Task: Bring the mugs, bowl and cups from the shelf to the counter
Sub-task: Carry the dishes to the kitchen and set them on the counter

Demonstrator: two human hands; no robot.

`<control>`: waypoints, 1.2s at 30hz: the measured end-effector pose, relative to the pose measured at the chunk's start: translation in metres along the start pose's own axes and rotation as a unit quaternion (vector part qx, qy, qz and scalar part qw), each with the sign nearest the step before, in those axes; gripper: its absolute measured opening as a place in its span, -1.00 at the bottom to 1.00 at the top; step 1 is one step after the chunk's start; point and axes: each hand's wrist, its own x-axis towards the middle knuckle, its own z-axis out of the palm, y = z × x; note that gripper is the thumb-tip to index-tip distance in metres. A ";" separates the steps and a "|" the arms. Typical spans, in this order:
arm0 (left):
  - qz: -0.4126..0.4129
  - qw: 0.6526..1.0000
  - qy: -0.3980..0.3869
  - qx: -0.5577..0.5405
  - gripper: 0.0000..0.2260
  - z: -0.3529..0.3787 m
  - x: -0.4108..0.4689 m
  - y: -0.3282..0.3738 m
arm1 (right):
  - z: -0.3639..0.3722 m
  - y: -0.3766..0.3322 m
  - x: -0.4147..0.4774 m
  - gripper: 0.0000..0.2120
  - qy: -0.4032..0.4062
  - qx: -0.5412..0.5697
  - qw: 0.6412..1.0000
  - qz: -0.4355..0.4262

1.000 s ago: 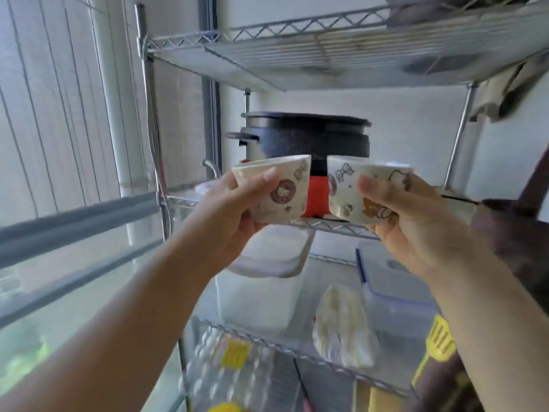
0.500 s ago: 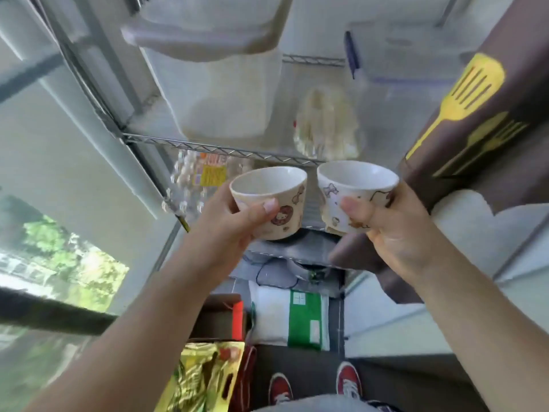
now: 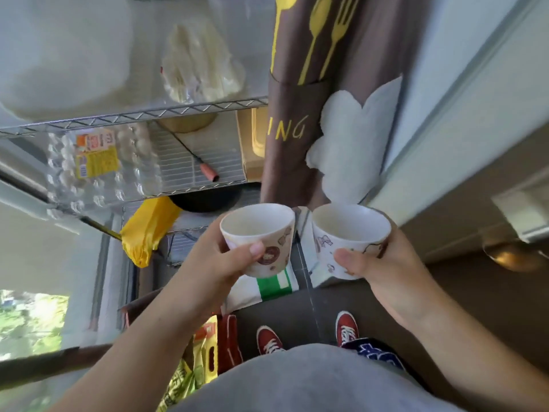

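Left hand (image 3: pixel 219 263) grips small white cartoon-printed ceramic cup (image 3: pixel 261 233) by its wall; right hand (image 3: pixel 383 269) grips matching cup (image 3: pixel 350 233). Both upright, off the wire shelf (image 3: pixel 133 115). Probably light, slick, breakable; hold round the sides.

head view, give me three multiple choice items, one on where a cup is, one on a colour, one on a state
1. The brown-print cup is: A on a counter B in the left hand C in a sink
2. The shoes are: A red B black C white
3. The right hand has the bow-print cup: A upside down B lying sideways C gripped upright

Key: 1 B, thumb and fingers wrap it; 2 A, red uppers show; 3 C, its open mouth faces up.
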 end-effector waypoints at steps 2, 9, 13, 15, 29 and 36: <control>-0.014 0.999 -0.038 0.025 -0.21 0.020 0.003 -0.006 | -0.021 0.004 -0.020 -0.17 0.019 0.013 1.000 -0.003; -0.060 0.984 -0.142 0.094 -0.33 0.107 0.020 -0.017 | -0.101 0.012 -0.075 -0.48 0.105 0.079 0.991 -0.030; -0.078 0.977 -0.173 0.100 -0.30 0.171 0.032 -0.031 | -0.154 0.017 -0.104 -0.42 0.182 0.075 0.980 -0.023; -0.087 0.974 -0.183 0.100 -0.30 0.207 0.039 -0.038 | -0.183 0.017 -0.120 -0.45 0.219 0.077 0.973 -0.007; -0.119 0.917 -0.326 0.198 -0.32 0.487 0.097 -0.095 | -0.404 0.044 -0.234 -0.33 0.440 0.059 0.895 0.044; -0.080 0.883 -0.368 0.280 -0.28 0.602 0.118 -0.125 | -0.479 0.065 -0.285 -0.32 0.527 0.073 0.845 0.046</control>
